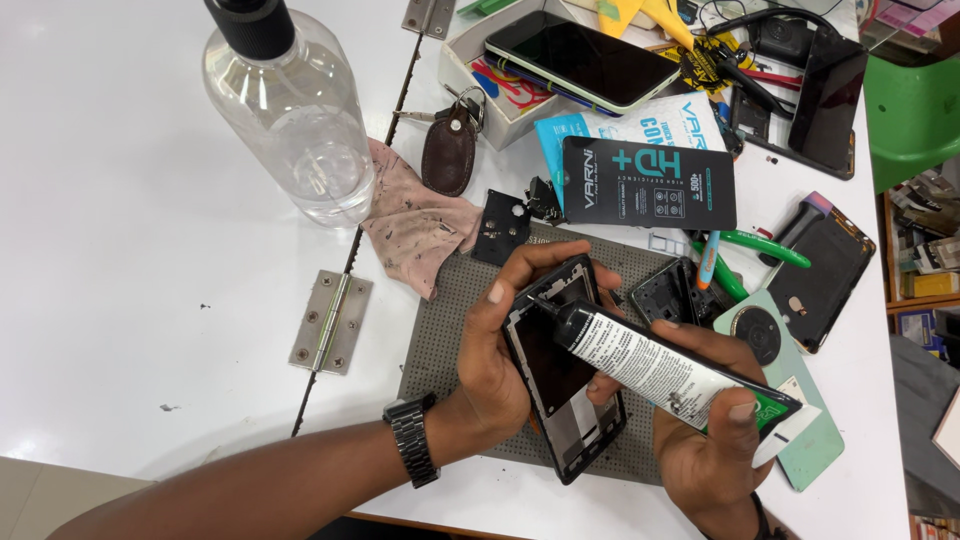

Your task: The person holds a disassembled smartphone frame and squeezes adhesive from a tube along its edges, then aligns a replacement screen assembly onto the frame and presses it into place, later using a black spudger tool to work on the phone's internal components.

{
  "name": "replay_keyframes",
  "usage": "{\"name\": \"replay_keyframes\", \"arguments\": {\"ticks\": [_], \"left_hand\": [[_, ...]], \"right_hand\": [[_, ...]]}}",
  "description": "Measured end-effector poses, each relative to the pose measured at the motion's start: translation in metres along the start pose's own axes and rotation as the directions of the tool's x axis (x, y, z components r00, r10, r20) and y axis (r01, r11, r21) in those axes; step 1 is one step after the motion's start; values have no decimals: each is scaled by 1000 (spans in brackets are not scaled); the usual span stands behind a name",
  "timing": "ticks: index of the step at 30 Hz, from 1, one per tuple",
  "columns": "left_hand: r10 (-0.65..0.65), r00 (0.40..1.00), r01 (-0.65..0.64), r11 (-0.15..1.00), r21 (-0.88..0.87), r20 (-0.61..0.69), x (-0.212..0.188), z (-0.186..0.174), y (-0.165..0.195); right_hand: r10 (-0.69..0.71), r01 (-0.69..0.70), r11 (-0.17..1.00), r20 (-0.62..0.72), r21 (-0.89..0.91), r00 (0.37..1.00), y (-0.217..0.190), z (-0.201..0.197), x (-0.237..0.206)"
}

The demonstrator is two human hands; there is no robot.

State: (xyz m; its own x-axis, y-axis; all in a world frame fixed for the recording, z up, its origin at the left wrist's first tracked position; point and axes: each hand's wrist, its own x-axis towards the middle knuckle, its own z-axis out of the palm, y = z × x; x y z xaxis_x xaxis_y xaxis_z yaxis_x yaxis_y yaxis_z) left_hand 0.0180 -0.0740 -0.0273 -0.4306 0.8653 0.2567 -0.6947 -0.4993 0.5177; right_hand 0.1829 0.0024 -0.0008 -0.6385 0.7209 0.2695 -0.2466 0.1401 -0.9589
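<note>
1. The left hand point(495, 365) comes in from the desk's near edge, a dark watch point(412, 438) on its wrist. Its fingers wrap round a black phone frame point(562, 375), thumb on the frame's left side and fingertips curled over its top end.
2. The frame tilts, its top end toward the desk's middle and its lower end toward the near edge, held just above a grey perforated mat point(448, 320).
3. The right hand point(705, 440) is pinched on a black glue tube point(665, 372), thumb pressed on the tube's flat green end and fingers beneath it. The tube's nozzle touches the frame's upper left rim.
4. A clear bottle point(295, 110) with a black cap stands toward the far left of the desk; whether anything is in it I cannot tell. A pink cloth point(415, 230) lies just beside it.
5. An open white box point(490, 85) at the far edge holds a phone point(585, 60) lying screen up.
6. A black packet point(648, 183) rests beyond the mat, and a brown key fob point(450, 150) lies beside the box.
7. A pale green back cover point(800, 390) lies to the right, near green-handled pliers point(765, 248).
8. The white desk point(120, 250) has a seam with a metal hinge point(330, 322) across it.
</note>
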Motion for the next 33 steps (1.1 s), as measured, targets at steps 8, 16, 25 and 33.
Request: {"name": "replay_keyframes", "arguments": {"ticks": [8, 16, 25, 33], "left_hand": [[8, 1000, -8, 1000, 7, -4, 0, 0, 0], [76, 994, -75, 997, 6, -81, 1, 19, 3], [234, 955, -232, 972, 34, -183, 16, 59, -21], [316, 935, -298, 946, 125, -163, 31, 51, -33]], "right_hand": [[-14, 14, 1000, 20, -17, 1000, 2, -4, -2], [-45, 46, 994, 10, -95, 999, -5, -3, -9], [-121, 120, 993, -46, -18, 992, -30, -3, -12], [-150, 149, 988, -55, -24, 987, -36, 5, -4]]}}
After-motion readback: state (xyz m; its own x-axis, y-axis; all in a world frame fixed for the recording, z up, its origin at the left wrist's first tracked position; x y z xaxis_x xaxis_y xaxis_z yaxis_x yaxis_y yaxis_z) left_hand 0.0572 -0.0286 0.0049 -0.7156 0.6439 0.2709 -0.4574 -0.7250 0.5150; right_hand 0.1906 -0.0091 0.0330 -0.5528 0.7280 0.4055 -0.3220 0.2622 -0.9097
